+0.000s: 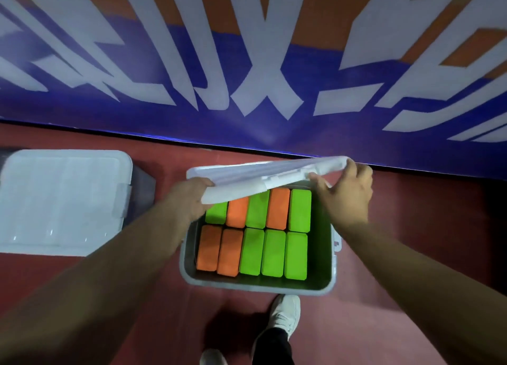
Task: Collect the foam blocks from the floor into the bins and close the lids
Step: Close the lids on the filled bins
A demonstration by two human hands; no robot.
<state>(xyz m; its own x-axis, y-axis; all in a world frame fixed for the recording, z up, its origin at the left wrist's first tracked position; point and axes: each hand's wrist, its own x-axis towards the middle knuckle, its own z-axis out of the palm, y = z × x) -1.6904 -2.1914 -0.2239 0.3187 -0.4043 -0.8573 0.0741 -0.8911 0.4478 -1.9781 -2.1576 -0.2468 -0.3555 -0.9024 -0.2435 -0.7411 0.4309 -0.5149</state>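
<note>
Ahead, a wide banner fills the upper half of the view, blue below and orange above, with huge white lettering. The lettering is seen upside down and stretched by the lens, so I cannot read it. Below the banner lies a dark red floor.

On the floor to the left stands a closed bin with its pale lid flat on top. Just right of centre stands the open bin, grey, near the foot of the banner. Both forearms reach forward and down from the lower corners to this bin.

A white lid hangs tilted over the far part of the open bin, not yet shut down on the rim. The left hand grips the lid's near left corner, its fingers hidden beneath the plastic. The right hand holds the lid's right end, fingers curled over the far corner and thumb against the near edge.

Inside the open bin sit the foam blocks, ten in view, packed side by side in two rows of five. The far row runs green, orange, green, orange, green. The near row runs orange, orange, then three green.

A white shoe stands just before the bin. A small latch on the bin's right side bears a mark too small to read.
</note>
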